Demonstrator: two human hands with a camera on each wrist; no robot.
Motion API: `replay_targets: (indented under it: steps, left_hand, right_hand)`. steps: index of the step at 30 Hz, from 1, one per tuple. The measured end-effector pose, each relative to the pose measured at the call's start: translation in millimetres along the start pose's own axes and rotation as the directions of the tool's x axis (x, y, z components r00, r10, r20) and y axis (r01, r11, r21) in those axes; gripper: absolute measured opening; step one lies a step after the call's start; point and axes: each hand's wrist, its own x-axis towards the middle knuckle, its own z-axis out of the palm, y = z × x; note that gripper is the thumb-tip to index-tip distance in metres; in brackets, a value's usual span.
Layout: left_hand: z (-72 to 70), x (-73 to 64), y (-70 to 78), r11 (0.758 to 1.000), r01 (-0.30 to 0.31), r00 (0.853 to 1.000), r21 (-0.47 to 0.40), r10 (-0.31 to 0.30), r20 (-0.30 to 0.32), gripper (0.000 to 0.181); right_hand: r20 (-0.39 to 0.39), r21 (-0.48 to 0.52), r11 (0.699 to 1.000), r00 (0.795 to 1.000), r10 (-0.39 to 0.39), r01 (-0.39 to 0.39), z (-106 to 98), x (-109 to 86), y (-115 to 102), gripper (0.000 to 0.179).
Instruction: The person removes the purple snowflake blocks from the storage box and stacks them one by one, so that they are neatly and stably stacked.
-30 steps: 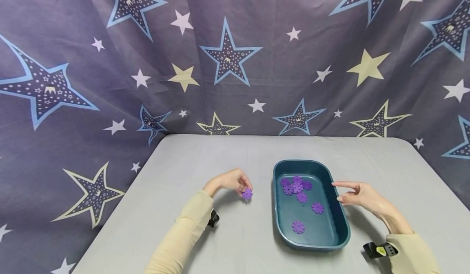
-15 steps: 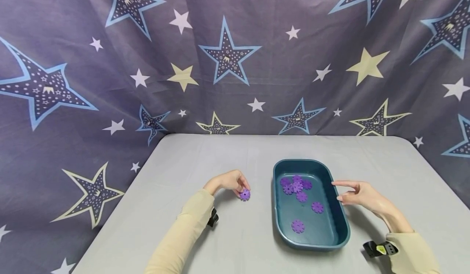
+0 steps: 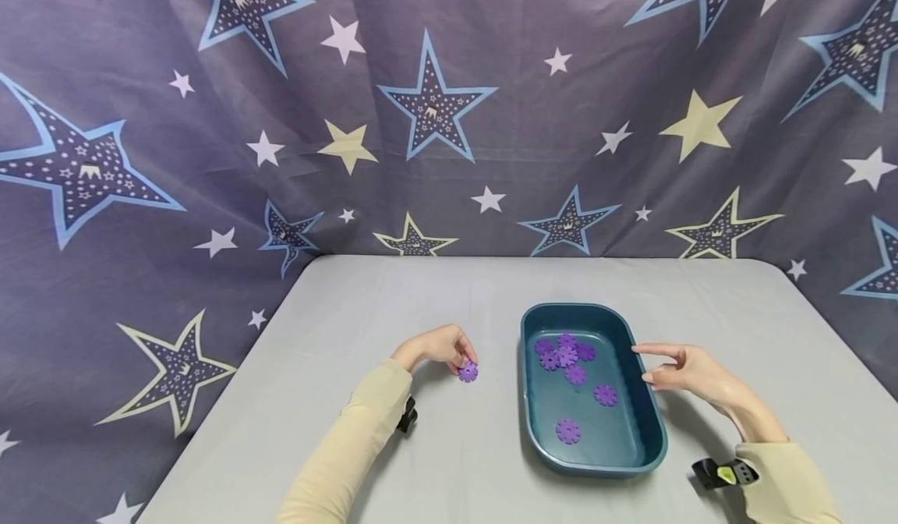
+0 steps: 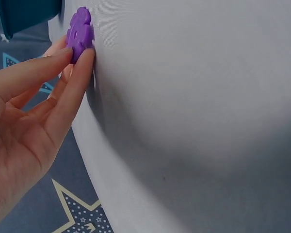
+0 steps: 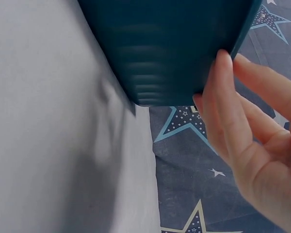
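Since 1 second ago the purple disc [image 3: 468, 371] has edged slightly away from the tray [image 3: 610, 434]. Left of the tray, the left hand [image 3: 443, 345] pinches it, fingers nearly together; the right hand's [image 3: 693, 373] parted fingers touch the tray's right side. 8 other discs [image 3: 606, 394] already show inside; this 1 remains outside.

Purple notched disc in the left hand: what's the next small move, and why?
I'd probably lift the purple notched disc rightward over the teal tray: the left hand pinches it outside the tray, while matching discs lie inside.
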Motion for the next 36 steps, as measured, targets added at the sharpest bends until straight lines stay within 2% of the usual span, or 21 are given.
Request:
replay_targets:
  steps: [1, 2, 4, 7, 8, 9, 10, 11, 13, 15, 16, 17, 18, 20, 24, 26, 27, 31, 33, 34, 36]
  left_hand:
    - [1.3, 12.9, -19.1, 1.000, 0.020, 1.000, 0.005, -0.020, -0.005, 0.024]
    - [2.2, 28.3, -44.2, 1.000, 0.002, 1.000, 0.009, -0.002, -0.008, 0.025]
    - [2.3, 57.0, -93.2, 0.997, -0.075, 0.997, -0.019, 0.075, 0.003, 0.027]
    - [2.1, 79.7, -125.7, 0.996, -0.087, 0.996, -0.017, 0.087, 0.010, 0.028]
    - [2.4, 79.5, -124.3, 0.996, -0.087, 0.996, -0.004, 0.087, 0.001, 0.029]
    - [1.6, 73.1, -112.8, 0.996, -0.090, 0.996, 0.019, 0.090, 0.003, 0.028]
    - [2.2, 57.7, -83.4, 0.997, -0.046, 0.999, 0.056, 0.047, -0.013, 0.027]
    - [1.6, 39.5, -55.0, 0.996, -0.062, 0.998, 0.071, 0.064, -0.021, 0.027]
    - [2.3, 33.2, -42.8, 0.994, -0.057, 0.997, 0.098, 0.060, -0.038, 0.027]
    - [2.6, 35.6, -45.8, 0.989, -0.072, 0.996, 0.130, 0.078, -0.047, 0.029]
    - [3.1, 42.4, -55.8, 0.988, -0.070, 0.995, 0.136, 0.078, -0.056, 0.031]
    - [3.0, 56.2, -80.7, 0.985, -0.111, 0.992, 0.135, 0.118, -0.050, 0.032]
    - [3.7, 70.6, -100.8, 0.985, -0.088, 0.994, 0.151, 0.097, -0.051, 0.032]
    - [3.9, 71.4, -100.2, 0.983, -0.087, 0.994, 0.164, 0.097, -0.053, 0.033]
    - [4.6, 54.8, -67.0, 0.980, -0.079, 0.994, 0.184, 0.091, -0.062, 0.029]
    - [4.4, 33.2, -28.8, 0.979, -0.044, 0.996, 0.198, 0.058, -0.068, 0.026]
    - [2.9, 21.5, -11.2, 0.977, -0.075, 0.994, 0.200, 0.089, -0.062, 0.024]
    - [0.3, -32.2, 77.4, 0.986, -0.060, 0.991, 0.156, 0.078, -0.111, 0.018]
    - [-1.4, -49.0, 103.2, 0.986, -0.106, 0.981, 0.132, 0.125, -0.146, 0.015]
    - [-0.9, -56.8, 118.5, 0.989, -0.080, 0.980, 0.121, 0.100, -0.172, 0.015]
    - [-1.7, -63.7, 131.4, 0.986, -0.120, 0.970, 0.116, 0.142, -0.197, 0.015]
  right_hand:
    - [0.000, -0.001, 1.000, 1.000, 0.001, -0.001, 0, 0.0, 0, 0.044]
    - [0.001, -0.004, 1.000, 1.000, 0.003, -0.003, 0, 0.0, 0, 0.045]
    - [-0.001, -0.014, 1.000, 1.000, 0.013, -0.013, 0, 0.4, 1, 0.047]
    - [-0.009, -0.030, 0.999, 0.999, 0.035, -0.035, -1, 1.3, 1, 0.051]
    - [-0.011, -0.034, 0.998, 0.999, 0.043, -0.043, -1, 1.8, 1, 0.052]
    - [-0.015, -0.038, 0.998, 0.999, 0.050, -0.051, 0, 2.2, 2, 0.053]
    - [-0.015, -0.041, 0.998, 0.998, 0.054, -0.054, 0, 2.4, 2, 0.053]
    - [-0.020, -0.044, 0.997, 0.998, 0.060, -0.061, 0, 2.7, 2, 0.053]
    - [-0.018, -0.048, 0.997, 0.998, 0.062, -0.063, 0, 3.0, 2, 0.054]
    - [-0.016, -0.049, 0.997, 0.998, 0.065, -0.066, 0, 2.8, 2, 0.053]
    - [-0.014, -0.049, 0.997, 0.998, 0.064, -0.065, -1, 2.7, 2, 0.053]
    - [-0.012, -0.048, 0.997, 0.998, 0.062, -0.062, -1, 2.7, 3, 0.052]
    - [-0.010, -0.044, 0.997, 0.998, 0.059, -0.059, -1, 2.6, 3, 0.052]
    - [-0.008, -0.040, 0.998, 0.999, 0.050, -0.051, -1, 2.4, 4, 0.051]
    - [-0.015, -0.036, 0.999, 0.999, 0.031, -0.031, -3, 1.6, 5, 0.049]
    - [-0.019, -0.037, 0.999, 0.999, 0.031, -0.032, -3, 1.4, 4, 0.049]
    - [-0.020, -0.038, 0.999, 0.999, 0.031, -0.032, -3, 1.3, 4, 0.049]
    - [-0.022, -0.034, 0.998, 0.999, 0.046, -0.046, -2, 1.5, 3, 0.052]
    - [-0.017, -0.033, 0.998, 0.999, 0.045, -0.046, -2, 1.6, 3, 0.053]
    - [-0.017, -0.036, 0.998, 0.999, 0.047, -0.048, -2, 1.6, 3, 0.053]
    - [-0.019, -0.040, 0.998, 0.999, 0.051, -0.051, -2, 1.3, 4, 0.053]
